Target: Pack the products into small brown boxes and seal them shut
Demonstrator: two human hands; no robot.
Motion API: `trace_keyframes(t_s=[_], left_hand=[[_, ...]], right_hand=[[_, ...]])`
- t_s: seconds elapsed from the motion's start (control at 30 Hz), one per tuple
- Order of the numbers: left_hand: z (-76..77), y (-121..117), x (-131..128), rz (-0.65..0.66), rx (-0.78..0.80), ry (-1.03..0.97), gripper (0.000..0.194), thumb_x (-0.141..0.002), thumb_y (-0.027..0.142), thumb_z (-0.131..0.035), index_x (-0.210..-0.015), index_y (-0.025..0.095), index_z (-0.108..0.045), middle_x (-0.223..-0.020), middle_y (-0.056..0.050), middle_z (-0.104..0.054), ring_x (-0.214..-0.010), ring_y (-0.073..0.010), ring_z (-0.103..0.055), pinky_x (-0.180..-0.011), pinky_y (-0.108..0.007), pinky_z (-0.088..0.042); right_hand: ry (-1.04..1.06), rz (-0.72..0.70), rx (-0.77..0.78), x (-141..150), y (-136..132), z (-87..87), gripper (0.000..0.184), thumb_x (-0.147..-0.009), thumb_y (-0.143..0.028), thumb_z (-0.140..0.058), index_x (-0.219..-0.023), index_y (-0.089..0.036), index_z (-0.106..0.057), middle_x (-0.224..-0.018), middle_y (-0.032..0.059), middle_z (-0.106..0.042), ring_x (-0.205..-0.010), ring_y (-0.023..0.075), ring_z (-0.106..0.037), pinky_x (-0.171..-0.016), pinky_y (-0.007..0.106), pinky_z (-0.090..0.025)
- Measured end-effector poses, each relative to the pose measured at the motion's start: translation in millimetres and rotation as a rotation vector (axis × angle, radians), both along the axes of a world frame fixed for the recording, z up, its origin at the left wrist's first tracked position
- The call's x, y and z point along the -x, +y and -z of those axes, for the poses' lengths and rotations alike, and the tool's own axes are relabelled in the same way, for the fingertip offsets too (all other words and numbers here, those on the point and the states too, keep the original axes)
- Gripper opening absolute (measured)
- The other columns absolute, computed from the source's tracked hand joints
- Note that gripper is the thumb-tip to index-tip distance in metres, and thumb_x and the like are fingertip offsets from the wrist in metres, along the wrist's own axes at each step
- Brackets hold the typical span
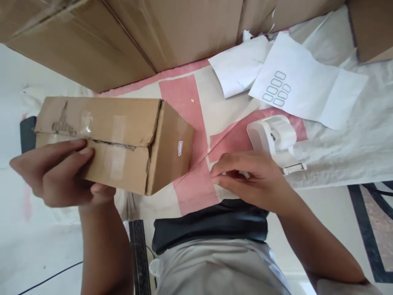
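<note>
My left hand [66,170] grips a brown cardboard box [123,123] at its near left side, with fingers on the flap seam. The box is tilted, and clear tape strips cross its seam. A small white label [180,148] is on its right end face. My right hand [250,176] is to the right of the box, apart from it, with thumb and forefinger pinched together. Whatever the pinch holds, if anything, is too small to make out. Just behind the right hand stands a white device [272,133] that looks like a tape dispenser, partly hidden by that hand.
Large taped cardboard boxes [184,32] line the back. A white sheet with several rounded, outlined stickers [303,78] lies at the back right, beside another white paper [241,65]. A pink and cream cloth [190,188] covers the surface. Another brown box [373,28] stands far right.
</note>
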State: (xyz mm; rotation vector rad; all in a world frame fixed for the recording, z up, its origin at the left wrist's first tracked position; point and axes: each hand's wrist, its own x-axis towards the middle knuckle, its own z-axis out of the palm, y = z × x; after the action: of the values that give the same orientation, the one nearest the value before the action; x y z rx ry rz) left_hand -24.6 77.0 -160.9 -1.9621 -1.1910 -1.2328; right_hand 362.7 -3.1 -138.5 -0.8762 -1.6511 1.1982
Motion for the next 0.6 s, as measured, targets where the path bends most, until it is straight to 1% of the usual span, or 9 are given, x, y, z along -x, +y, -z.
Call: trace_keyframes(t_s=[0.1, 0.17, 0.23, 0.3, 0.37, 0.4, 0.5, 0.53, 0.6], left_hand=[[11.7, 4, 1, 0.035, -0.052, 0.031, 0.084, -0.063, 0.098, -0.011, -0.085, 0.025, -0.045, -0.086, -0.007, -0.046, -0.078, -0.0240, -0.051, -0.076, -0.048, -0.045], [18.3, 5, -6, -0.005, -0.109, 0.039, 0.077, -0.073, 0.092, -0.008, -0.090, 0.025, -0.042, -0.092, -0.007, -0.043, -0.080, -0.0238, -0.050, -0.075, -0.046, -0.046], [23.5, 4, -16, -0.093, -0.180, 0.031, 0.065, -0.086, 0.080, -0.005, -0.094, 0.025, -0.039, -0.095, -0.007, -0.039, -0.083, -0.0240, -0.049, -0.075, -0.045, -0.045], [25.2, 0, -26, -0.110, -0.196, 0.031, 0.055, -0.093, 0.070, -0.006, -0.102, 0.027, -0.039, -0.101, -0.007, -0.039, -0.091, -0.0255, -0.052, -0.080, -0.046, -0.044], [22.0, -8, -36, -0.085, -0.145, 0.056, 0.049, -0.097, 0.065, -0.009, -0.111, 0.028, -0.038, -0.108, -0.007, -0.040, -0.103, -0.0277, -0.055, -0.086, -0.049, -0.043], [18.8, -13, -40, -0.107, -0.102, 0.070, 0.046, -0.098, 0.063, -0.009, -0.112, 0.029, -0.037, -0.109, -0.007, -0.041, -0.107, -0.0285, -0.056, -0.088, -0.051, -0.044], [7.2, -27, -52, -0.301, 0.056, 0.092, 0.030, -0.102, 0.050, -0.015, -0.106, 0.027, -0.034, -0.103, -0.006, -0.040, -0.110, -0.0281, -0.058, -0.089, -0.051, -0.048], [4.0, -30, -54, -0.326, 0.093, 0.103, 0.025, -0.102, 0.046, -0.017, -0.105, 0.027, -0.033, -0.102, -0.006, -0.040, -0.111, -0.0278, -0.058, -0.089, -0.051, -0.048], [-0.5, -35, -56, -0.246, 0.127, 0.143, 0.023, -0.101, 0.044, -0.021, -0.112, 0.029, -0.036, -0.107, -0.006, -0.042, -0.114, -0.0285, -0.057, -0.091, -0.052, -0.048]], right_hand=[[-0.209, -0.094, -0.108, 3, 20, -12.3, 0.014, -0.098, -0.012, -0.059, -0.092, -0.018, -0.069, -0.096, 0.0036, -0.070, -0.076, 0.0114, -0.062, -0.065, 0.023, -0.044], [-0.385, -0.111, -0.156, 8, 33, -21.1, 0.018, -0.099, -0.012, -0.053, -0.092, -0.019, -0.068, -0.105, 0.0050, -0.069, -0.076, 0.0122, -0.062, -0.065, 0.025, -0.042], [-0.557, -0.131, -0.195, 13, 43, -26.7, 0.022, -0.097, -0.009, -0.049, -0.095, -0.020, -0.068, -0.094, 0.0024, -0.069, -0.063, 0.0109, -0.056, -0.057, 0.026, -0.033], [-0.682, -0.145, -0.244, 15, 53, -27.7, 0.026, -0.093, -0.005, -0.048, -0.098, -0.020, -0.068, -0.078, -0.0008, -0.066, -0.052, 0.0101, -0.048, -0.052, 0.028, -0.023], [-0.751, -0.143, -0.294, 13, 61, -25.2, 0.028, -0.091, -0.004, -0.048, -0.100, -0.021, -0.069, -0.074, -0.0014, -0.066, -0.049, 0.0101, -0.046, -0.052, 0.029, -0.020], [-0.765, -0.139, -0.317, 11, 65, -23.5, 0.029, -0.092, -0.004, -0.048, -0.101, -0.021, -0.069, -0.075, -0.0009, -0.068, -0.050, 0.0103, -0.048, -0.052, 0.029, -0.020], [-0.761, -0.132, -0.357, 4, 75, -20.8, 0.028, -0.095, -0.009, -0.047, -0.104, -0.022, -0.071, -0.080, 0.0006, -0.072, -0.055, 0.0121, -0.055, -0.053, 0.028, -0.025], [-0.750, -0.126, -0.356, 3, 77, -21.1, 0.028, -0.096, -0.011, -0.047, -0.105, -0.022, -0.071, -0.080, 0.0007, -0.072, -0.056, 0.0127, -0.057, -0.054, 0.027, -0.026], [-0.700, -0.102, -0.323, 2, 77, -22.7, 0.025, -0.097, -0.016, -0.049, -0.106, -0.023, -0.071, -0.079, 0.0003, -0.073, -0.057, 0.0133, -0.059, -0.053, 0.026, -0.028]])
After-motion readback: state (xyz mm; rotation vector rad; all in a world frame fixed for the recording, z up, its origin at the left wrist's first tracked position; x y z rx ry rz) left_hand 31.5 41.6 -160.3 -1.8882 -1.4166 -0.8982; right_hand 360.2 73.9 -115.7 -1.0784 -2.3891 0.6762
